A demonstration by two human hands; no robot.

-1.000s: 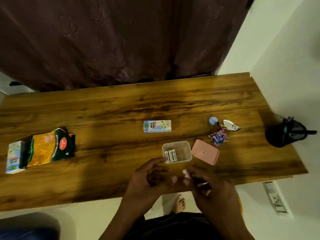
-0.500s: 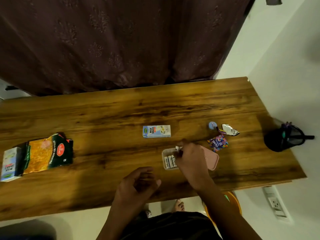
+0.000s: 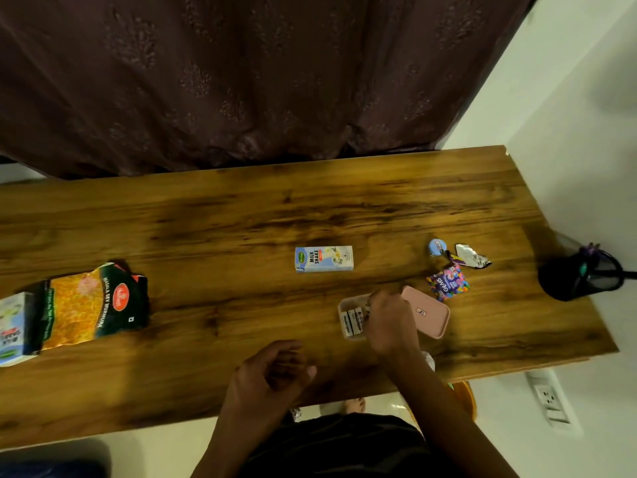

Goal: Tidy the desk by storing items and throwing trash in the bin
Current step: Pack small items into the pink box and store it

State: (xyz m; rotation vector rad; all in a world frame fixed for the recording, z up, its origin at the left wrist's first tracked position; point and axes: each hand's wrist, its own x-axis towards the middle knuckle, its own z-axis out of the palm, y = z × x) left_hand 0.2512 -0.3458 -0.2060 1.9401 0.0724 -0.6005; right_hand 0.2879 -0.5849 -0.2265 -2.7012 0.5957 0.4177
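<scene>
Fingers of the right hand (image 3: 389, 322) dip, curled, into a small translucent plastic box (image 3: 346, 307) on the wood-grain desk (image 3: 224, 219); whether they pinch anything cannot be told. The left hand (image 3: 272, 377) hovers loosely curled, holding nothing, well apart. The box's rounded pink lid (image 3: 431, 313) lies just beside it; a glossy milkshake carton (image 3: 324, 258) lies beyond.

Right hand (image 3: 389, 322) over the clear box (image 3: 351, 317) — left hand (image 3: 272, 377) loosely curled, empty.
</scene>
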